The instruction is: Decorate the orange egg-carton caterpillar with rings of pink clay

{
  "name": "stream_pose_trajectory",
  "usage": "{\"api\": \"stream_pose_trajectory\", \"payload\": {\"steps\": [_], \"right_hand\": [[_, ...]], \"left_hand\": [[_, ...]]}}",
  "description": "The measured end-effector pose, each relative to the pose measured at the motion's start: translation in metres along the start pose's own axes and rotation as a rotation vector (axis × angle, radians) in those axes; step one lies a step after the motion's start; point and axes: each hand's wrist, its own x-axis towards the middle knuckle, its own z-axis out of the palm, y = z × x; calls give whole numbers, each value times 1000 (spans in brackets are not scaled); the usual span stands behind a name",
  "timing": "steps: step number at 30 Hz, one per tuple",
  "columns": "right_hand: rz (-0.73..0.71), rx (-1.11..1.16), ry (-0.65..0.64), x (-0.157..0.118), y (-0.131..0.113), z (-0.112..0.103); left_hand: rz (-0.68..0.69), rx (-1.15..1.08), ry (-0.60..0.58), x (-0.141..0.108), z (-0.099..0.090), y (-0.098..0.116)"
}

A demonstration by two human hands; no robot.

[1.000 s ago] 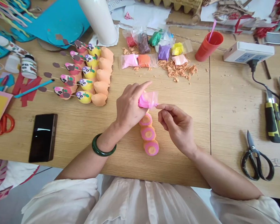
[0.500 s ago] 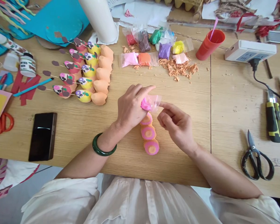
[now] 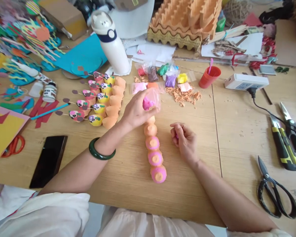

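Honestly, the white jar's (image 3: 49,92) label is too small to read. At the top of the row of pink-ringed orange egg-carton cups (image 3: 153,149), the left hand (image 3: 138,110) grips a clear bag of pink clay (image 3: 150,99); just beside the row, the right hand (image 3: 185,141) curls narrowly around a pink scrap (image 3: 177,135).

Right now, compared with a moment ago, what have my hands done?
Your right hand has let go of the clear plastic bag and moved right, away from it, fingers curled, possibly around a bit of pink. Your left hand still holds the bag with its pink clay. The view has tilted further up the table. The row of pink-ringed orange cups and the black-handled scissors stayed put.
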Motion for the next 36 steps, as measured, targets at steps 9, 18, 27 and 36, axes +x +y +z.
{"api": "stream_pose_trajectory", "payload": {"steps": [9, 18, 27, 36], "right_hand": [[-119, 202, 23, 8, 18, -12], [8, 287, -52, 9, 12, -10], [-76, 236, -75, 11, 11, -6], [-91, 110, -68, 5, 6, 0]], "left_hand": [[-5, 236, -137, 134, 41, -21], [250, -36, -2, 86, 28, -24], [29, -88, 41, -73, -27, -15], [17, -267, -110, -98, 9, 5]]}}
